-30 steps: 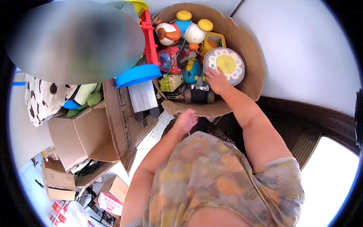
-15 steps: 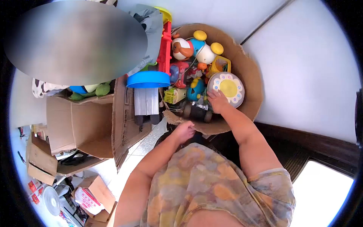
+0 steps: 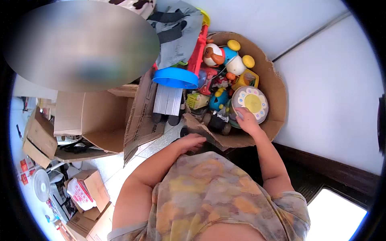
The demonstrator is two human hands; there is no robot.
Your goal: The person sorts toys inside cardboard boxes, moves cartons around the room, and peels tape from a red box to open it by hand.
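The fingers of my right hand [image 3: 248, 121] are curled over the near left rim of a round toy [image 3: 258, 96] with a white flower face and a yellow centre. This toy sits among other toys in a round-sided cardboard box [image 3: 277, 94]. My left hand [image 3: 192, 143] is empty, with its fingers loosely stretched out just outside the box's torn near edge. Beside the round toy are a blue-and-yellow toy [image 3: 218, 101], a yellow toy frame [image 3: 250, 78] and a dark wheeled toy [image 3: 219, 123]. A dog-shaped toy [image 3: 234, 64] lies at the back.
Left of the box stand a blue ring-shaped part [image 3: 175, 78] with red framing and a silver metal step [image 3: 167, 100]. Further left is an open cardboard carton [image 3: 106, 120]. A white wall [image 3: 325, 76] borders the right side. More cartons [image 3: 98, 190] lie at lower left.
The view has shifted, moving the box rightward in frame. My left hand has come away from the box's torn edge and loosened. My right hand has closed on the round toy's rim.
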